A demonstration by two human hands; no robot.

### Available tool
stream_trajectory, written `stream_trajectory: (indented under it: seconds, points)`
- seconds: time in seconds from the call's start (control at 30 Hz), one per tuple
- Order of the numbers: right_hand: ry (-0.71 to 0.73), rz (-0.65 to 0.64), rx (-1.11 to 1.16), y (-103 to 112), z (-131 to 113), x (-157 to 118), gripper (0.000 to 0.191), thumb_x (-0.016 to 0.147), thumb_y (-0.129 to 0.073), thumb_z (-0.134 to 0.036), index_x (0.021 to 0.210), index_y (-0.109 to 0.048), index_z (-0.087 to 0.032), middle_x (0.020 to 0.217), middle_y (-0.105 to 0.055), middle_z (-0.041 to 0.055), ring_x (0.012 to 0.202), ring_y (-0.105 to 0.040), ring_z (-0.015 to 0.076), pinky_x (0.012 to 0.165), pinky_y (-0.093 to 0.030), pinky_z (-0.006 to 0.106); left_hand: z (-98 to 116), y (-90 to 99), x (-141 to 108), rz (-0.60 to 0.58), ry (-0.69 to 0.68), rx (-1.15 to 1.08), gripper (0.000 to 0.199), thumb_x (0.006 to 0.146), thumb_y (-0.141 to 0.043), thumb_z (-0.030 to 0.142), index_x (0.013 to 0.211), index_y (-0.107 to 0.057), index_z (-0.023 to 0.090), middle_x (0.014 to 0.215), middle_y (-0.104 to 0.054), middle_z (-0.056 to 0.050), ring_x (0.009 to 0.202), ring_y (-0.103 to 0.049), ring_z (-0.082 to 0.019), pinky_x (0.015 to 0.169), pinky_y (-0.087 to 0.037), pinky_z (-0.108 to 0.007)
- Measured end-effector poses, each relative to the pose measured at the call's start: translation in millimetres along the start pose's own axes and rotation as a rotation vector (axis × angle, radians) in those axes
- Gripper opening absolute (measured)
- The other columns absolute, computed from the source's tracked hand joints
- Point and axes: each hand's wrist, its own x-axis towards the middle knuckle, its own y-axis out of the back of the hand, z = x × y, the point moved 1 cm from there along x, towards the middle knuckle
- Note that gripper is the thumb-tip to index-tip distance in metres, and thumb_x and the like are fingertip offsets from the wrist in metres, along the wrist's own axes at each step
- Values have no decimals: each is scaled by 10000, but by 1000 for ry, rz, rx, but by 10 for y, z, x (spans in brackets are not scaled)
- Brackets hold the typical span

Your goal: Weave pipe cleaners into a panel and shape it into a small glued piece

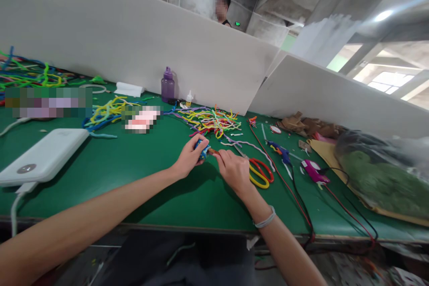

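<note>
Over the green table, my left hand (190, 157) is closed around a small blue piece with light specks (202, 148). A thin brown length (212, 151) sticks out of that piece to the right, and my right hand (233, 170) pinches its other end. Both hands are close together, and the fingers partly cover what they hold. Just right of my right hand lie scissors (260, 173) with red and yellow handles. Beyond my hands is a heap of coloured fuzzy pipe cleaners (214, 121).
A white power bank (47, 154) with a cable lies at left. A purple bottle (168, 86) and a small glue bottle (189, 98) stand near the partition (134, 31). At right are a blue glue gun (279, 152), cords and a plastic bag (378, 170). A person (222, 6) is behind the partition.
</note>
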Motion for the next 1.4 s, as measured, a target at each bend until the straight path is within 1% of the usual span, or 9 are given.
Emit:
stream_trajectory:
  seconds: [0.17, 0.43, 0.73, 0.8, 0.97, 1.13, 1.2, 1.3, 1.4]
  points:
    - [8, -26, 62, 2, 22, 21, 360, 923, -295, -390, 862, -589, -193, 691, -611, 31, 585, -525, 108, 506, -206, 254, -27, -5, -2, -7, -23, 6, 267, 816, -458, 456, 784, -422, 193, 565, -458, 64, 338, -397, -37, 275, -256, -114]
    - [118, -10, -33, 48, 49, 26, 352, 919, -315, -380, 773, -569, -185, 627, -548, 18, 526, -471, 94, 511, -176, 279, -44, 29, 0, -48, -68, 244, 306, 829, -426, 466, 769, -497, 175, 520, -470, 60, 321, -424, -48, 283, -266, -137]
    - [149, -27, -58, 51, 47, 49, 364, 923, -296, -393, 774, -561, -193, 636, -546, 16, 521, -462, 91, 502, -159, 286, -71, 63, 56, -84, -61, 278, 332, 845, -388, 477, 756, -492, 174, 433, -465, 66, 294, -423, -65, 288, -296, -149]
    - [183, -55, -31, 30, 71, 40, 367, 922, -299, -395, 781, -572, -194, 639, -554, 12, 521, -464, 84, 500, -160, 284, -72, 90, 78, -124, -49, 287, 343, 848, -374, 481, 766, -498, 173, 464, -490, 54, 306, -443, -69, 284, -301, -149]
    - [315, -83, 18, 24, 168, 2, 357, 915, -321, -398, 778, -584, -199, 628, -560, 1, 533, -474, 82, 512, -172, 280, -32, 97, 63, -317, -11, 387, 330, 817, -442, 470, 717, -512, 163, 491, -478, 52, 303, -402, -44, 281, -274, -133]
    - [402, -74, 33, 40, 173, -28, 357, 914, -326, -385, 773, -584, -182, 620, -555, 11, 550, -480, 84, 530, -199, 278, -26, 82, 33, -332, -39, 442, 303, 792, -492, 448, 707, -536, 160, 498, -483, 50, 320, -387, -39, 290, -266, -131]
    - [394, -78, 32, 27, 141, -37, 363, 916, -322, -382, 774, -587, -179, 624, -557, 14, 549, -481, 84, 527, -202, 275, -48, 93, 37, -334, -34, 454, 302, 794, -489, 441, 702, -538, 157, 503, -492, 47, 320, -393, -39, 293, -272, -130]
    - [311, -92, 38, 0, 108, -34, 382, 918, -309, -387, 770, -594, -182, 640, -575, 18, 543, -490, 84, 518, -205, 265, -71, 112, 60, -296, -25, 437, 308, 824, -439, 430, 718, -531, 156, 522, -513, 39, 324, -423, -44, 292, -287, -127]
    - [204, -116, 73, -22, 129, -15, 378, 914, -315, -399, 795, -611, -195, 664, -605, 16, 563, -522, 87, 512, -221, 249, -43, 111, 80, -282, -24, 332, 261, 829, -435, 405, 855, -530, 163, 646, -583, 5, 408, -511, -67, 328, -364, -133]
